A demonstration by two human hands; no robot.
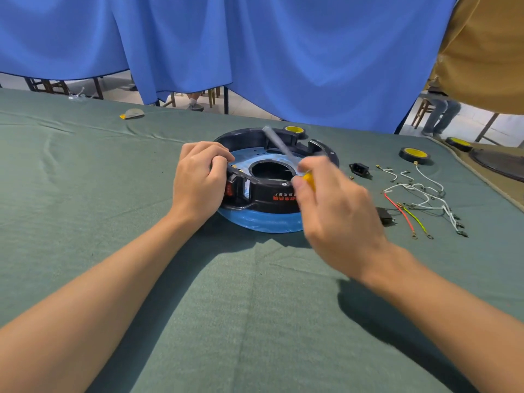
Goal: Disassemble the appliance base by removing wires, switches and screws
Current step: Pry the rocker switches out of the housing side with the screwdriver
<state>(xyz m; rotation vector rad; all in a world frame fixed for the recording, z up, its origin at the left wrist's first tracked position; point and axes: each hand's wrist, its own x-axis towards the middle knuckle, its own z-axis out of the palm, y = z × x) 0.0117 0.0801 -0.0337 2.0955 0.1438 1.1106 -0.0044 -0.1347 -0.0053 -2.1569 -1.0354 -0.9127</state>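
Observation:
A round black appliance base (272, 194) with a blue-film rim lies on the green cloth, open side up. My left hand (198, 180) grips its left edge, fingers curled over the rim beside a red switch (229, 190). My right hand (337, 211) holds a yellow-handled screwdriver (279, 144), blurred, its shaft slanting up and away over the base. Loose wires (419, 202), white, red and yellow-green, lie to the right, with a black socket (359, 169) and a small black part (386, 215) near them.
Rolls of black tape with yellow cores (414, 155) sit at the right and behind the base (295, 130). A second base (499, 163) lies on a tan mat at the far right. A blue curtain hangs behind the table, and a person's legs show beyond it.

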